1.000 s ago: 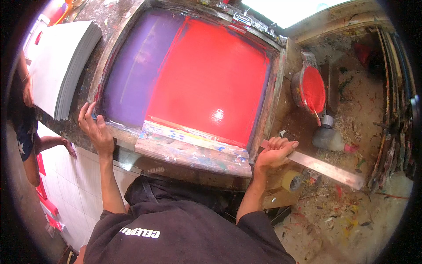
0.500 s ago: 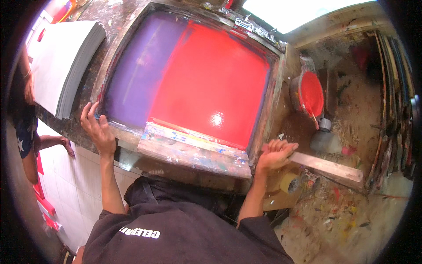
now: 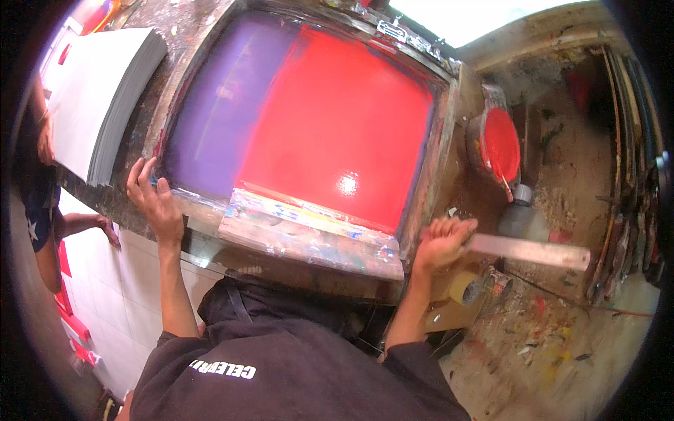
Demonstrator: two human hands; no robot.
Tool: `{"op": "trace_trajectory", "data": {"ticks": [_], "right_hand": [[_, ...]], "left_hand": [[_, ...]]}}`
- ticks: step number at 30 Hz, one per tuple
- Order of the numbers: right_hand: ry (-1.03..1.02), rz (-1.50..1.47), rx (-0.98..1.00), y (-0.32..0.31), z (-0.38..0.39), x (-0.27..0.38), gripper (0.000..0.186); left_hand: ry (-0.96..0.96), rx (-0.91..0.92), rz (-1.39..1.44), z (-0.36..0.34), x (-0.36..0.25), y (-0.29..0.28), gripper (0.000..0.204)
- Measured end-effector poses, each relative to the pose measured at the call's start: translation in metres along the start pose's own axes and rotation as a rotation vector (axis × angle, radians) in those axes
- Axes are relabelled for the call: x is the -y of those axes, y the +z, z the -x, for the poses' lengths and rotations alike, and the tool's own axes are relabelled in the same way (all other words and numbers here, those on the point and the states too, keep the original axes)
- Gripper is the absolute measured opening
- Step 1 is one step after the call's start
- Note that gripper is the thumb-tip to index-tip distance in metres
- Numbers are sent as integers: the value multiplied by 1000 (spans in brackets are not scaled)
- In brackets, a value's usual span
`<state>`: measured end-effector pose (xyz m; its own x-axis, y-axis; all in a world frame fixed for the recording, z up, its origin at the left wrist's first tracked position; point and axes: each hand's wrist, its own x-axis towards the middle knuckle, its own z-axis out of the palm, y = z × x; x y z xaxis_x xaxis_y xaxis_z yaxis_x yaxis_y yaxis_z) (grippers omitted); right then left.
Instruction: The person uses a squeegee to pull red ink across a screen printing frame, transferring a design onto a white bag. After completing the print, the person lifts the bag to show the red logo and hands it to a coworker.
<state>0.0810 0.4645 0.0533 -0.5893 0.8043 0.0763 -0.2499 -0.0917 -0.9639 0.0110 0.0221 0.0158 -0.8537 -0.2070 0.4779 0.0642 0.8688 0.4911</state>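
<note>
Clenched around one end of a long, flat, wooden-looking strip, my right hand sits just right of the rectangular wooden screen frame. On my feed the left hand hangs loosely open at the frame's near-left corner, contact unclear. Across the frame's near edge lies a paint-smeared wooden squeegee; glossy red ink spreads inside the frame.
</note>
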Motion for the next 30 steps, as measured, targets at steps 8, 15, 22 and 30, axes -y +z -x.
{"op": "trace_trajectory", "data": {"ticks": [8, 15, 22, 30], "right_hand": [[-50, -10, 58, 0, -2, -2, 48], [-53, 32, 141, -11, 19, 8, 46], [-33, 203, 186, 64, -66, -17, 49], [-12, -189, 133, 47, -83, 48, 50]], "left_hand": [[2, 11, 5, -2, -1, -2, 41], [-3, 36, -18, 2, 2, -4, 40], [11, 14, -8, 0, 3, 1, 42], [14, 22, -8, -2, 0, 3, 41]]}}
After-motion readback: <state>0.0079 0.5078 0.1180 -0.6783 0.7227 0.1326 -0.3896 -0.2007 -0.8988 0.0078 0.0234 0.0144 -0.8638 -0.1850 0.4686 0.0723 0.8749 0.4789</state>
